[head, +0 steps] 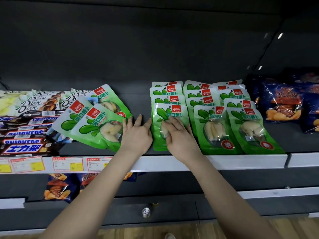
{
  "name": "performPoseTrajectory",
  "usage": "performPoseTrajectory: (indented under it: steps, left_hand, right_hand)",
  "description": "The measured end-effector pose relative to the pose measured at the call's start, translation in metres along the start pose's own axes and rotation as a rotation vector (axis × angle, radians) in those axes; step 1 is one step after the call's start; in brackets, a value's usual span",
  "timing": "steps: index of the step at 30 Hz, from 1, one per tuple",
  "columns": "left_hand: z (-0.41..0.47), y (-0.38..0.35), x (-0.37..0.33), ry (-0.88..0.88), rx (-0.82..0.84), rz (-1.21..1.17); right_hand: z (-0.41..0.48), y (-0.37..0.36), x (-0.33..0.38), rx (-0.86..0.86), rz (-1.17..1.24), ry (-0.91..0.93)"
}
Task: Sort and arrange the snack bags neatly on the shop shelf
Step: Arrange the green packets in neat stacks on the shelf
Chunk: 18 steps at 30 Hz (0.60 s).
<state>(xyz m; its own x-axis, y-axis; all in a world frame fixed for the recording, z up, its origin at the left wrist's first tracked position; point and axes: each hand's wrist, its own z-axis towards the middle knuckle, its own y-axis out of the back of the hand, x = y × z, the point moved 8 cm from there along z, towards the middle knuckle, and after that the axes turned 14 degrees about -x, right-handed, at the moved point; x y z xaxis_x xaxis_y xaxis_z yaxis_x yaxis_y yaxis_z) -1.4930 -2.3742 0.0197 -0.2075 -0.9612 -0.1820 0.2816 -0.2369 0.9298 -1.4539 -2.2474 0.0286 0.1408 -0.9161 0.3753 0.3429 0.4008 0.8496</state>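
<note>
Shelving: dark shelf (138, 100), white front edge
Sorted green bags (214, 128): three overlapping rows right of middle, at front edge
Loose green bags (93, 125): three, skewed, left of middle
Right hand (179, 135): flat, fingers straight, pressing leftmost front bag (158, 116)
Left hand (136, 135): open, flat beside it

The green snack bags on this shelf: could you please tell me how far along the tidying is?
Done: three rows of green bags lie overlapped and straight. In hand: the right hand rests flat on the leftmost row's front bag, the left hand open beside it. Left: three loose bags lie askew against the chocolate bars.
</note>
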Motion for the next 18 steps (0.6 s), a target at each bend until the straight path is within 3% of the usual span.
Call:
performPoseTrajectory:
  steps: [10,18]
  left_hand:
    - [0.002,-0.001,0.002,0.002,0.013,-0.004]
    - [0.002,0.005,0.000,0.049,-0.066,-0.067]
  right_hand:
    - [0.002,-0.003,0.000,0.057,0.057,0.019]
    - [-0.004,0.001,0.009,-0.025,-0.052,0.098]
